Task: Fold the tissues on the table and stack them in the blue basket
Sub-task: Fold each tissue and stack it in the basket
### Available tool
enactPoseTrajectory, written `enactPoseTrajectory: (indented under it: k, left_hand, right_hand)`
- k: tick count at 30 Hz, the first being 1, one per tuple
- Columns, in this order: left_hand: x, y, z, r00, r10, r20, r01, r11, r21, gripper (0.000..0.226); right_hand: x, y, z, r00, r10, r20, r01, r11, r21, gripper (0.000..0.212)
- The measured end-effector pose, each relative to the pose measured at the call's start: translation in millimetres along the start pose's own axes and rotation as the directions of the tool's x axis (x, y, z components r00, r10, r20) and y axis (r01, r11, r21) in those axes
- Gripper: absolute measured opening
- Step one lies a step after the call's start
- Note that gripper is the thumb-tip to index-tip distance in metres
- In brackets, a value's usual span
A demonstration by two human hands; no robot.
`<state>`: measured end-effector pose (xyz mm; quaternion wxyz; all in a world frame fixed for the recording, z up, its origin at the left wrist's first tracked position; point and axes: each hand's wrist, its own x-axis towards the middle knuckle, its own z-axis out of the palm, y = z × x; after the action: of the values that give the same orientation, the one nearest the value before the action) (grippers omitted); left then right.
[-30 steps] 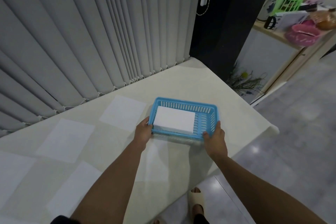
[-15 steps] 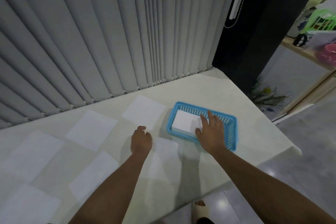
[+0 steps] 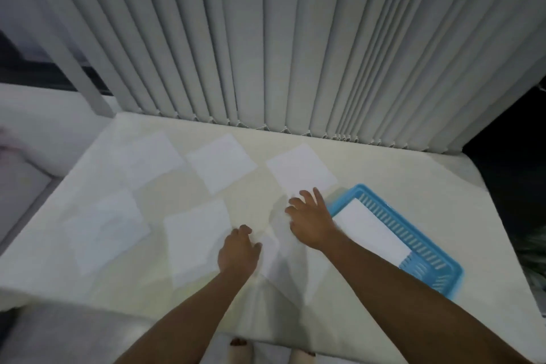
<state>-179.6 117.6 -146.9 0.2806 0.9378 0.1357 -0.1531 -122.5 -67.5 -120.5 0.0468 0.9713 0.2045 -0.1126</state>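
While your right hand [image 3: 311, 220] hovers with fingers [image 3: 317, 195] spread, gripping nothing, just left of the blue basket [image 3: 425, 248], your left hand [image 3: 237, 251] sits loosely curled on the table [image 3: 384, 171], its fingers touching the edge of a flat tissue [image 3: 274, 248]; can't tell if it's pinching. Basket's long axis runs diagonally, far-left to near-right, with a folded tissue stack [image 3: 372, 232] inside, aligned the same way. Unfolded tissues [image 3: 221, 165] lie spread across the table's left and centre.
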Motion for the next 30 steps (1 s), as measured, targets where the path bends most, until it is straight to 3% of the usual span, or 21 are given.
enactPoseTrajectory:
  k: [5,9,12,17,22,26,30]
  left_hand:
    - [-12,4,10,0.995,0.067,0.069,-0.083,0.962,0.26,0.044]
    - [-11,9,14,0.994,-0.032,0.105,0.01,0.98,0.2,0.039]
    - [-3,11,8,0.987,-0.073,0.142,0.049,0.984,0.168,0.028]
    - [8,12,-13,0.994,0.066,0.09,-0.083,0.975,0.205,0.019]
    - [18,19,-42,0.956,0.289,0.053,-0.288,0.883,0.37,0.016]
    - [23,20,-63,0.898,0.437,0.051,-0.405,0.777,0.482,0.027]
    - [17,14,-66,0.896,0.431,0.102,-0.439,0.834,0.333,0.03]
  right_hand:
    - [19,-9,13,0.989,-0.11,0.103,0.119,0.989,-0.092,0.051]
    - [26,-8,18,0.985,-0.127,0.115,0.135,0.989,-0.064,0.055]
    - [32,-7,12,0.983,-0.145,0.114,0.146,0.989,-0.001,0.039]
    - [39,-4,-6,0.985,-0.141,0.099,0.123,0.977,0.172,0.019]
    - [40,-4,-19,0.991,-0.124,0.055,0.099,0.938,0.331,0.053]
    - [44,-1,-28,0.994,-0.105,0.018,0.097,0.964,0.246,0.029]
    - [30,3,-31,0.994,-0.113,-0.005,0.111,0.967,0.227,0.023]
